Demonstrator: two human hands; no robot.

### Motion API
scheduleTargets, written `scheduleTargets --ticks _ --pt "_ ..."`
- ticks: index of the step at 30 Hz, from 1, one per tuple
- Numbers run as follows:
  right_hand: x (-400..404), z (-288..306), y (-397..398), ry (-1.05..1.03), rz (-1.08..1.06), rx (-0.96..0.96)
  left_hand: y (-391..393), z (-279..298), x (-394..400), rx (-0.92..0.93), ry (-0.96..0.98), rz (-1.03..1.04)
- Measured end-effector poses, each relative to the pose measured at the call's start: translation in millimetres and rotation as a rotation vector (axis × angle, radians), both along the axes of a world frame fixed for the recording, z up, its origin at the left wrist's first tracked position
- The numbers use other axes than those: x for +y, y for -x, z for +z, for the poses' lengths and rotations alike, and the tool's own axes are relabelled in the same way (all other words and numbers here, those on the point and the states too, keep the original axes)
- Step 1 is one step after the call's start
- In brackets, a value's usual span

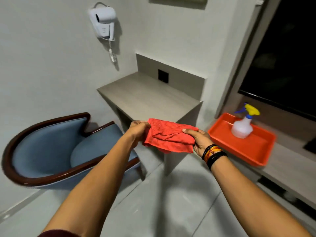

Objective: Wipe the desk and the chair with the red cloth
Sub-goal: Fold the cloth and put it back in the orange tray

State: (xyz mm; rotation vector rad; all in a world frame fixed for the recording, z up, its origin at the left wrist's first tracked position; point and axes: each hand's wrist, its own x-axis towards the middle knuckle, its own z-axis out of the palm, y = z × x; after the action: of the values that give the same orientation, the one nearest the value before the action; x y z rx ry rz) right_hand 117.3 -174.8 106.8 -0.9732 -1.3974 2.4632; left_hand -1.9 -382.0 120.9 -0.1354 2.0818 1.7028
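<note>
The red cloth (168, 135) is stretched in the air between my two hands, folded over on itself, just in front of the desk's near corner. My left hand (137, 131) pinches its left end and my right hand (199, 141) grips its right end; bracelets circle the right wrist. The small grey-beige desk (145, 94) stands against the wall beyond the cloth, its top bare. The chair (56, 147), blue upholstery with a dark wooden curved frame, sits to the left of the desk, below my left forearm.
An orange tray (248, 147) holding a spray bottle (243, 124) with a yellow and blue nozzle rests on a low ledge at the right, under a dark window. A white hair dryer (103, 21) hangs on the wall above the chair. Pale tiled floor lies below.
</note>
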Motion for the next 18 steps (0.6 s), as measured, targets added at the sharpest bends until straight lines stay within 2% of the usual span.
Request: scheduleTargets --ticks 8,13,18 --pt "180.1 -15.5 -71.5 0.011 -0.203 -0.1 -69.9 -24.4 212.8 0.008 -0.077 -0.032" --pt "264.5 -35.0 -63.9 -0.035 -0.266 -0.124 -58.7 -38.9 306.3 0.063 -0.079 -0.088" --pt "319.2 -69.5 -53.3 -0.166 -0.345 -0.24 -49.0 -87.0 379.5 0.052 -0.054 -0.136"
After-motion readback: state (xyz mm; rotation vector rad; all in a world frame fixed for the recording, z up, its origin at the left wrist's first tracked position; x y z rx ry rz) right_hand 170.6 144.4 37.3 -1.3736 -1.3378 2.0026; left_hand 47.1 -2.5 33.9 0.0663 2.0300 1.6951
